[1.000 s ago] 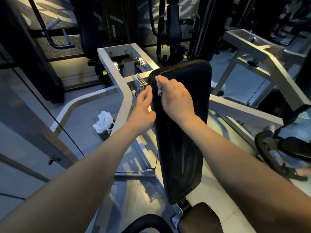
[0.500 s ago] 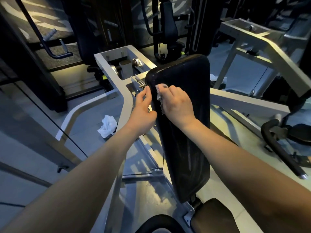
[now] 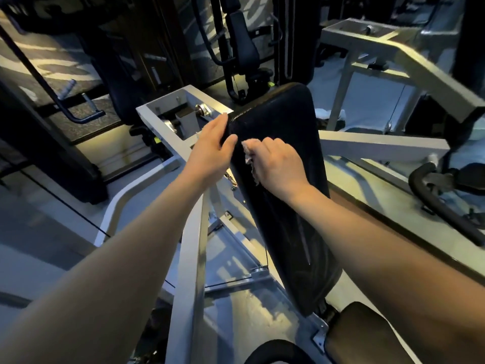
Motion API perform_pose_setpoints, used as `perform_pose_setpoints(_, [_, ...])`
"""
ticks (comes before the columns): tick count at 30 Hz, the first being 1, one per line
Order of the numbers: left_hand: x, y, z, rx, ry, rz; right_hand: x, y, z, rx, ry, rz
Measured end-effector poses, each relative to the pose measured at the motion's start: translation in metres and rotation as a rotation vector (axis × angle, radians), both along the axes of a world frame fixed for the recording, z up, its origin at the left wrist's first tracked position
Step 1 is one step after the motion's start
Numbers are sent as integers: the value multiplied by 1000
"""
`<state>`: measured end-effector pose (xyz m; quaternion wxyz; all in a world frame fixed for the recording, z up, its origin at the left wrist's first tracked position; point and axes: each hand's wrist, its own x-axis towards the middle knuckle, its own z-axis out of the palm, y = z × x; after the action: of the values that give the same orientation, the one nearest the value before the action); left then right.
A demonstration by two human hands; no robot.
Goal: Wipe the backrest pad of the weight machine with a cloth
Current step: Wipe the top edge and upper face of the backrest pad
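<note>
Backrest pad [image 3: 286, 119]: one; cloth [image 3: 248, 148]: one; hands [image 3: 212, 148] [image 3: 278, 164]: two

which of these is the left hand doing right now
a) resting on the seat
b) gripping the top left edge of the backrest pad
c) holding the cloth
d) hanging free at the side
b: the left hand grips the upper left edge of the backrest pad, thumb on its front face, while the right hand is the one holding the cloth against the pad.
</note>
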<state>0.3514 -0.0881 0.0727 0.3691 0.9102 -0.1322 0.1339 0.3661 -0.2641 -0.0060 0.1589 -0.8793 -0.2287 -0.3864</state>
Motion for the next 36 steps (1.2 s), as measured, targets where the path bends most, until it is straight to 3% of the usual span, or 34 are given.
perform_pose_setpoints(5, [12, -2, -17, -60, -39, -21, 33, -18, 39, 217, 115, -242])
perform_pose_setpoints(8, [13, -3, -20, -112, -44, -58, 25, 0, 23, 323, 114, -185])
perform_pose_setpoints(12, [12, -6, -22, -155, -29, -25, -8, 17, -15, 133, 50, -26])
perform_pose_setpoints(16, [5, -14, -19, -138, -59, 26, 11, -6, 4, -70, -62, -125])
perform_pose_setpoints(23, [5, -18, -18, -108, 5, 76, -2, 7, -5, 222, 162, -28])
perform_pose_setpoints(28, [0, -23, -9, -84, 87, 118, 13, -24, 11, 42, 138, -29])
perform_pose_setpoints(32, [-6, -41, 1, -11, 150, 209, 34, -57, 21, 203, 295, -214])
perform_pose_setpoints(36, [-7, -51, -4, -21, 167, 222, 29, -56, 21, 264, 334, -137])
